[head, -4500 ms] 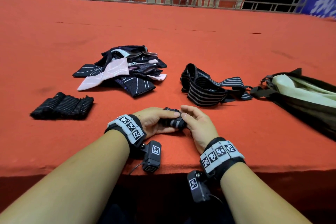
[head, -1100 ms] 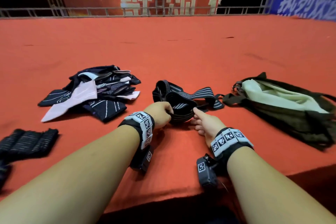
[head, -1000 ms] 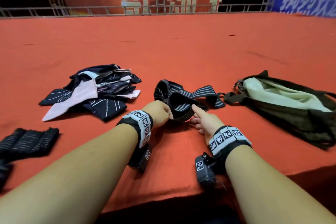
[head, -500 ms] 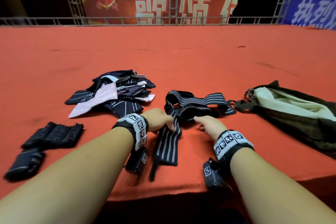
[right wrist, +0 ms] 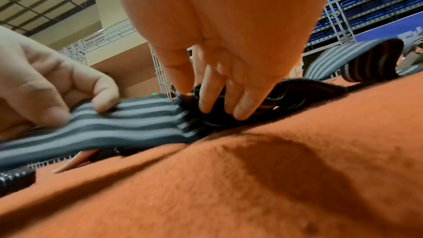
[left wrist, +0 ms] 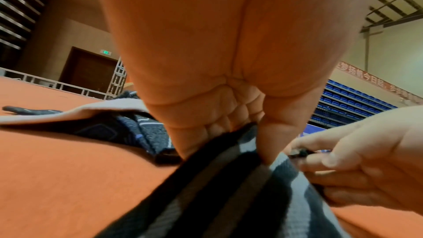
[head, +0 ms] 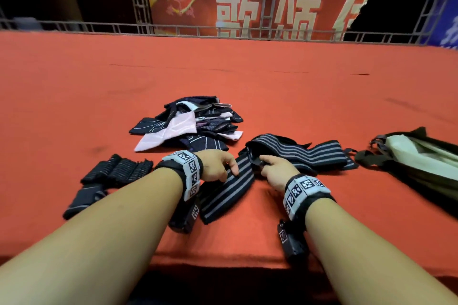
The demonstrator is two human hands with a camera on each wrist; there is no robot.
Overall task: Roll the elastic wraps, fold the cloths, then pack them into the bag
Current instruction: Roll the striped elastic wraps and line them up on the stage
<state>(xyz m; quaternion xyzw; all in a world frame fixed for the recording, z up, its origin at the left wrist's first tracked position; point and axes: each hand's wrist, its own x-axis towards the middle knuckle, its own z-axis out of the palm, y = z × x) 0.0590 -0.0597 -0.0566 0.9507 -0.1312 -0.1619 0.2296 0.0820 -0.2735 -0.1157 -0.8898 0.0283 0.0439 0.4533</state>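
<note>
Drawn out of the lower-centre tangle since earlier, striped elastic wrap (head: pixel 229 192) lies flat, pinched by left hand (head: pixel 216 166) and right hand (head: pixel 275 170), ready for rolling.

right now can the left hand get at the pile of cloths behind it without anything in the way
Probably yes. The pile of cloths lies just beyond the left hand, with only bare red table cover between. But that hand is pinching the striped wrap, so it would have to let go first.
</note>
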